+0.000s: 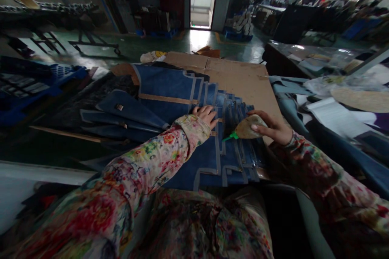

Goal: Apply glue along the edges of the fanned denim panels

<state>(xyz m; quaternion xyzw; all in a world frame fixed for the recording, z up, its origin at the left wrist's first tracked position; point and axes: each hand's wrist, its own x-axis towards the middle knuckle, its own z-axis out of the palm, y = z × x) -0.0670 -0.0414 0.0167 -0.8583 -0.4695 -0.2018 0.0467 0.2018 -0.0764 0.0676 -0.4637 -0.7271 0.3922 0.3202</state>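
My right hand point(272, 128) grips a glue bottle point(247, 128), fingers wrapped round its body, the green nozzle point(230, 136) pointing left and slightly down at the blue pieces point(212, 145). My left hand point(206, 114) lies flat, fingers spread lightly, pressing on those pieces just left of the nozzle. The bottle's long axis runs across me, tip between both hands. The pieces are fanned in overlapping steps, stretching away up-left on the table, over a cardboard sheet point(243, 77). More blue pieces point(121, 115) lie further left.
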